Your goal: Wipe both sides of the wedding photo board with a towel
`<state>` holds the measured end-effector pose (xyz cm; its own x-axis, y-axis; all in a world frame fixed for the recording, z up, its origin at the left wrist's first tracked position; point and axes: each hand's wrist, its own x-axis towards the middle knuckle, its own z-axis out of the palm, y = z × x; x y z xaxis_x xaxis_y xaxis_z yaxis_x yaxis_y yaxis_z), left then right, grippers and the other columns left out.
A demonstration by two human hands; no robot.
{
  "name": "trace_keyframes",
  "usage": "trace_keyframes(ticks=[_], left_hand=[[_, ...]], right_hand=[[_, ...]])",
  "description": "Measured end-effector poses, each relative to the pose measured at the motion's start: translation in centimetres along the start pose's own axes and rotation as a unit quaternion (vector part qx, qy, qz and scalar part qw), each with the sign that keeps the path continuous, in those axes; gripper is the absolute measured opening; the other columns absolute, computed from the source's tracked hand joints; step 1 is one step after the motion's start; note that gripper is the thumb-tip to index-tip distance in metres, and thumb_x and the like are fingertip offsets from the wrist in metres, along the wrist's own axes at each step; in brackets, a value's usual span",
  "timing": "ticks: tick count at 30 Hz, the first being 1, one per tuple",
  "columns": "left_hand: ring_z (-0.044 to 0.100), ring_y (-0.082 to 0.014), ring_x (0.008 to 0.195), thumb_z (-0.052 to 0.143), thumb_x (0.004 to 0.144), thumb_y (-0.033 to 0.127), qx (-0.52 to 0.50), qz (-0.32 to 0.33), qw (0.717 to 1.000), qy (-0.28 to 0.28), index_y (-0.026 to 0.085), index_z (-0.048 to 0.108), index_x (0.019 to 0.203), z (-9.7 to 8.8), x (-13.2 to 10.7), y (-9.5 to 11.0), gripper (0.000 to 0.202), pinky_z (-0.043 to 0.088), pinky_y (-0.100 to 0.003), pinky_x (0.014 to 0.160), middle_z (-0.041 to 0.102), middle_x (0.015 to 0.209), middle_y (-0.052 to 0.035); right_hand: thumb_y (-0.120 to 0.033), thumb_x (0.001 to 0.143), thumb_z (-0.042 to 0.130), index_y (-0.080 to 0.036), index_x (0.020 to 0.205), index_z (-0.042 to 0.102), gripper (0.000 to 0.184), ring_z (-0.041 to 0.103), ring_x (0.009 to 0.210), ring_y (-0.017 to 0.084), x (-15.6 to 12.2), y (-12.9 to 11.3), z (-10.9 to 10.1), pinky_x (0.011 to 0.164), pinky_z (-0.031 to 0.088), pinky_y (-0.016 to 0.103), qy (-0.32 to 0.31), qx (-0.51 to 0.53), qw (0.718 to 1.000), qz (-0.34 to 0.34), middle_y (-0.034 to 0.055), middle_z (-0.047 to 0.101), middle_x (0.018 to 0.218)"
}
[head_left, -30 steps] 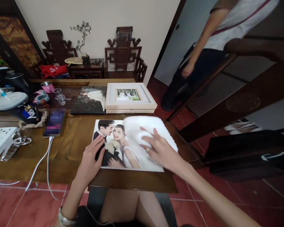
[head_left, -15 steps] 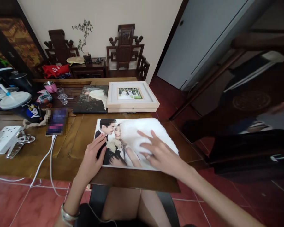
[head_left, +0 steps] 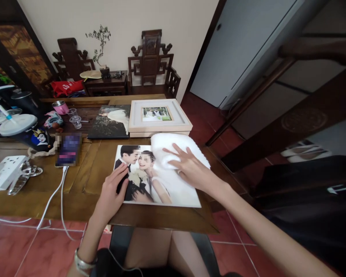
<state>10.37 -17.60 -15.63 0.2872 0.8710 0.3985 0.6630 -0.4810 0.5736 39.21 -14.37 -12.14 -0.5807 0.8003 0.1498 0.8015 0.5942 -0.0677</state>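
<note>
A large wedding photo print (head_left: 140, 175) of a couple lies flat at the table's front edge. My left hand (head_left: 115, 186) rests on its left side, fingers stretched out and flat, holding nothing. On the upper right part of the print lies a white fluffy towel (head_left: 196, 150), reaching past the print's far edge. My right hand (head_left: 188, 167) lies on top of this towel with its fingers spread, pressing on it. A small fold of towel bulges up beneath the fingers. The towel hides the print's upper right corner.
Behind the print are a pale framed photo (head_left: 135, 123) and a dark photo panel (head_left: 103, 125). To the left lie a phone (head_left: 68, 149) on a charging cable, a clear claw clip (head_left: 23, 177), a power strip (head_left: 10, 173) and a lidded cup (head_left: 19, 125). A wooden chair (head_left: 302, 119) stands right.
My right hand and the towel have moved away from me and slightly left, uncovering the print's lower right corner and the bride's head. My left hand stays put.
</note>
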Motion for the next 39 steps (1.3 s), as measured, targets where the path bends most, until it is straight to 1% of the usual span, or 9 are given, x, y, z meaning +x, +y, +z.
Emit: trace_keyframes(ticks=[7, 11, 13, 16, 22, 25, 32, 35, 39], left_hand=[[0.05, -0.026, 0.131, 0.048, 0.095, 0.023, 0.003, -0.001, 1.0, -0.002, 0.02, 0.059, 0.127, 0.0, 0.1, 0.1, 0.034, 0.043, -0.053, 0.107, 0.057, 0.137, -0.0115], [0.049, -0.0261, 0.131, 0.049, 0.094, 0.023, 0.001, -0.001, 1.0, 0.0, 0.02, 0.059, 0.128, 0.0, 0.1, 0.0, 0.035, 0.042, -0.052, 0.108, 0.057, 0.137, -0.0112], [0.05, -0.0262, 0.131, 0.049, 0.094, 0.023, 0.003, 0.001, 1.0, 0.0, 0.019, 0.059, 0.127, 0.1, 0.1, -0.1, 0.034, 0.042, -0.053, 0.108, 0.057, 0.137, -0.0118], [0.051, -0.026, 0.13, 0.048, 0.095, 0.023, 0.005, 0.003, 1.0, -0.003, 0.017, 0.059, 0.126, 0.1, 0.1, -0.1, 0.034, 0.043, -0.052, 0.107, 0.058, 0.136, -0.0129], [0.051, -0.0264, 0.13, 0.048, 0.095, 0.023, 0.01, 0.0, 1.0, -0.008, 0.019, 0.059, 0.127, -0.1, 0.0, -0.1, 0.034, 0.044, -0.053, 0.106, 0.058, 0.136, -0.0121], [0.051, -0.0263, 0.13, 0.048, 0.095, 0.023, 0.006, -0.001, 1.0, -0.007, 0.019, 0.059, 0.126, -0.1, 0.0, -0.1, 0.034, 0.044, -0.053, 0.106, 0.058, 0.136, -0.0119], [0.05, -0.0265, 0.13, 0.049, 0.094, 0.023, -0.003, -0.005, 1.0, 0.001, 0.02, 0.059, 0.127, 0.1, 0.0, 0.0, 0.035, 0.042, -0.052, 0.108, 0.058, 0.136, -0.0109], [0.05, -0.0265, 0.131, 0.049, 0.094, 0.023, -0.003, -0.005, 1.0, -0.002, 0.02, 0.058, 0.128, 0.1, 0.1, 0.0, 0.035, 0.042, -0.052, 0.108, 0.057, 0.137, -0.0111], [0.05, -0.0264, 0.131, 0.049, 0.094, 0.024, -0.003, -0.003, 1.0, -0.001, 0.02, 0.059, 0.128, 0.0, 0.1, 0.1, 0.035, 0.042, -0.051, 0.108, 0.058, 0.136, -0.011]], right_hand=[[0.01, 0.065, 0.041, -0.019, 0.078, 0.067, 0.041, 0.017, 0.143, 0.036, -7.3, -6.3, -0.2, 0.108, 0.026, 0.07, 0.03, 0.068, 0.996, -0.057, 0.0058, 0.039, 0.151], [0.006, 0.069, 0.038, -0.021, 0.075, 0.064, 0.038, 0.025, 0.143, 0.027, -9.3, -6.1, -2.8, 0.112, 0.036, 0.054, 0.055, 0.113, 0.99, -0.064, 0.0032, 0.041, 0.15], [0.005, 0.07, 0.039, -0.019, 0.077, 0.063, 0.035, 0.026, 0.143, 0.027, -8.6, -4.1, -3.8, 0.112, 0.036, 0.05, 0.095, 0.1, 0.99, -0.031, 0.0069, 0.039, 0.151], [0.007, 0.066, 0.041, -0.017, 0.082, 0.063, 0.036, 0.023, 0.143, 0.032, -5.6, -0.7, -3.5, 0.112, 0.032, 0.057, 0.133, 0.056, 0.989, 0.016, 0.0109, 0.036, 0.153], [0.013, 0.065, 0.041, -0.018, 0.108, 0.065, 0.058, 0.039, 0.136, 0.035, 2.3, 1.8, -0.7, 0.103, 0.04, 0.061, 0.025, -0.005, 1.0, 0.009, 0.0119, 0.05, 0.144], [0.013, 0.066, 0.041, -0.016, 0.114, 0.063, 0.06, 0.038, 0.136, 0.036, 3.3, 1.1, -0.1, 0.102, 0.04, 0.062, 0.013, -0.006, 1.0, 0.001, 0.0138, 0.05, 0.143], [0.011, 0.064, 0.045, -0.019, 0.091, 0.07, 0.047, 0.019, 0.144, 0.034, -4.6, -4.3, 0.2, 0.112, 0.022, 0.066, 0.027, 0.049, 0.997, -0.044, 0.0083, 0.041, 0.15], [0.005, 0.072, 0.05, -0.022, 0.073, 0.066, 0.032, 0.019, 0.144, 0.032, -8.3, -7.4, -0.1, 0.114, 0.022, 0.063, 0.041, 0.078, 0.994, -0.065, 0.0016, 0.037, 0.153], [-0.002, 0.076, 0.055, -0.024, 0.075, 0.067, 0.026, 0.022, 0.143, 0.032, -10.1, -9.1, 0.3, 0.115, 0.019, 0.061, 0.071, 0.11, 0.988, -0.08, -0.0005, 0.04, 0.151]])
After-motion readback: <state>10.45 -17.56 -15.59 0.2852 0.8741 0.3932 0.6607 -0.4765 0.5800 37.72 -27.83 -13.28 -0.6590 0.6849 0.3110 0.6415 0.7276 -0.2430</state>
